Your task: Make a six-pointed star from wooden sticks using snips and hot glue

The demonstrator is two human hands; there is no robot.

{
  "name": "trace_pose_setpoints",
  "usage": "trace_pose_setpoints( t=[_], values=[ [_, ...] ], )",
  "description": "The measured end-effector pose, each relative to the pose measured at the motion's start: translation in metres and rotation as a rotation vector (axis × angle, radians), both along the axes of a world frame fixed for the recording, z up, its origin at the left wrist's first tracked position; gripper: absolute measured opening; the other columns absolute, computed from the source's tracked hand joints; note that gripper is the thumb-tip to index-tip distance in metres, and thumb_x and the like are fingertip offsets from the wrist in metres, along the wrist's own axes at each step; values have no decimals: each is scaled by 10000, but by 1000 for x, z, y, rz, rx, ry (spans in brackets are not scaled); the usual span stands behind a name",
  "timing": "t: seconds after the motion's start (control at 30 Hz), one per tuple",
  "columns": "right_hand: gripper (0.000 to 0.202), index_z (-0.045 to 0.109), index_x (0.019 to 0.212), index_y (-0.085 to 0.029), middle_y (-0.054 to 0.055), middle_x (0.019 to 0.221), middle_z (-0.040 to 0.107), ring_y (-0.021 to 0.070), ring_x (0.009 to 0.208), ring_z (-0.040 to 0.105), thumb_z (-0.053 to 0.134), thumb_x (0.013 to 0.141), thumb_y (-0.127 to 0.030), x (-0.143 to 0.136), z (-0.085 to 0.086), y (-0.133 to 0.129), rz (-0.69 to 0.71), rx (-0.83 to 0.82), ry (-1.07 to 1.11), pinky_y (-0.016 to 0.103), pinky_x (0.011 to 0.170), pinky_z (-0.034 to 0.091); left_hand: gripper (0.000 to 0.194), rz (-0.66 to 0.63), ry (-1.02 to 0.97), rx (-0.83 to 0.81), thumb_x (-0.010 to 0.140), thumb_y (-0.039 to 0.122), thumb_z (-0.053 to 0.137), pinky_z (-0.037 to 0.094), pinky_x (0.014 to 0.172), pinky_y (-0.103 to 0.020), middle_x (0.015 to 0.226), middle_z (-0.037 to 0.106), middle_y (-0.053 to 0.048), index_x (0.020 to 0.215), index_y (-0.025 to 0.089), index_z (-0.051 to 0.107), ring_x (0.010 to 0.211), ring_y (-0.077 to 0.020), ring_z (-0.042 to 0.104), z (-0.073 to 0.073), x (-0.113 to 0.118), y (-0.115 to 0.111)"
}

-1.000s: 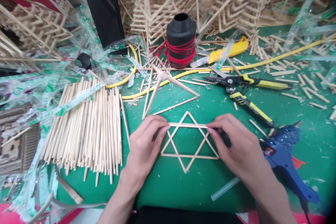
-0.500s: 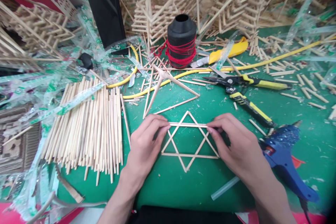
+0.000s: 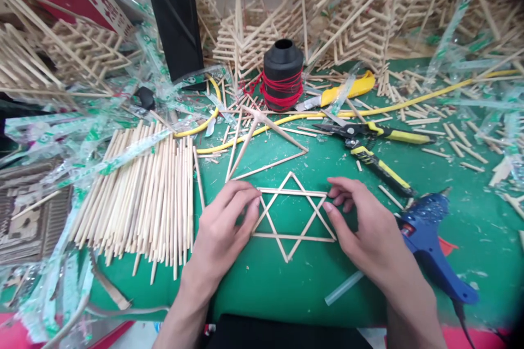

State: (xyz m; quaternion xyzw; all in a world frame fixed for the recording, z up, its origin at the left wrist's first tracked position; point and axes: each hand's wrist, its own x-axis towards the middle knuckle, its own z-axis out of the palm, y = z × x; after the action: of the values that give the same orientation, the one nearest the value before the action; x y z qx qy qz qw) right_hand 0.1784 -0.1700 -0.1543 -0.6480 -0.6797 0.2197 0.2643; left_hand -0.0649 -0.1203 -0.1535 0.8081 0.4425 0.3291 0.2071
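Observation:
A six-pointed star of thin wooden sticks (image 3: 303, 238) lies on the green table. Along its top edge two sticks run side by side. My left hand (image 3: 229, 218) pinches the left end of this top pair between thumb and fingers. At the other end, my right hand (image 3: 360, 218) is apart from the sticks, its thumb and index finger spread just beside the upper right point. Behind the star stands a pointed stick frame (image 3: 257, 116). A bundle of loose sticks (image 3: 135, 196) lies to the left of my left hand.
A blue glue gun (image 3: 438, 251) and yellow-black cutters (image 3: 380, 166) lie at the right, a glue stick (image 3: 344, 287) near the front. Further back are a red-thread spool (image 3: 283, 79), yellow knife (image 3: 347, 89), yellow cable (image 3: 393, 106), black stand (image 3: 176, 24) and stick structures.
My right hand has let go of the right end of the top sticks and its fingers have opened. The whole view has shifted slightly. My left hand keeps its pinch.

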Motion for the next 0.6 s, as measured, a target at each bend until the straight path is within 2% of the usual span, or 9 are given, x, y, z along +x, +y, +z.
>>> trace_pose_setpoints(
  t=[0.07, 0.13, 0.2, 0.23, 0.33, 0.43, 0.6],
  values=[
    [273, 527, 1283, -203, 53, 1010, 627, 168, 868, 608, 543, 1012, -225, -1, 1, -6, -10, 33, -16, 309, 779, 503, 150, 98, 65, 77, 952, 43, 602, 537, 809, -240, 941, 671, -40, 1021, 167, 652, 856, -130, 659, 2, -7, 0],
    [237, 550, 1247, -204, 47, 992, 625, 167, 880, 603, 547, 1010, -213, -1, 2, -15, 1, 57, -43, 305, 781, 496, 91, 291, 192, 160, 959, 107, 612, 527, 805, -302, 891, 649, -46, 991, 166, 674, 840, -174, 640, 5, -17, 2],
    [195, 570, 1198, -204, 41, 978, 627, 170, 895, 597, 566, 1003, -209, -1, 3, -25, 41, 64, -71, 312, 805, 490, 93, 470, 337, 138, 969, 207, 617, 510, 811, -376, 873, 623, -63, 1005, 160, 689, 853, -233, 614, 7, -28, 4],
    [180, 576, 1177, -201, 44, 985, 631, 175, 910, 596, 579, 998, -209, -1, 3, -29, 73, 62, -82, 322, 829, 488, 141, 513, 394, 83, 974, 255, 612, 501, 809, -402, 877, 615, -71, 1035, 154, 688, 860, -257, 600, 8, -33, 5],
    [193, 584, 1178, -183, 73, 1054, 629, 196, 977, 585, 606, 987, -202, 1, 3, -40, 156, 57, -106, 351, 891, 482, 295, 496, 457, -105, 988, 323, 558, 481, 802, -430, 909, 608, -83, 1192, 128, 646, 876, -285, 577, 9, -44, 5],
    [214, 592, 1199, -173, 91, 1084, 614, 209, 1016, 566, 602, 985, -167, 1, 1, -44, 167, 73, -128, 352, 886, 479, 369, 467, 371, -209, 995, 286, 482, 478, 808, -403, 934, 614, -76, 1302, 122, 604, 872, -258, 591, 10, -45, 4],
    [176, 593, 1153, -164, 85, 1057, 635, 206, 988, 577, 577, 984, -118, -3, -2, -42, 149, 90, -123, 360, 872, 478, 345, 486, 305, -280, 950, 256, 505, 468, 757, -341, 881, 636, -37, 1242, 140, 648, 766, -197, 602, 11, -41, 2]
  ],
)
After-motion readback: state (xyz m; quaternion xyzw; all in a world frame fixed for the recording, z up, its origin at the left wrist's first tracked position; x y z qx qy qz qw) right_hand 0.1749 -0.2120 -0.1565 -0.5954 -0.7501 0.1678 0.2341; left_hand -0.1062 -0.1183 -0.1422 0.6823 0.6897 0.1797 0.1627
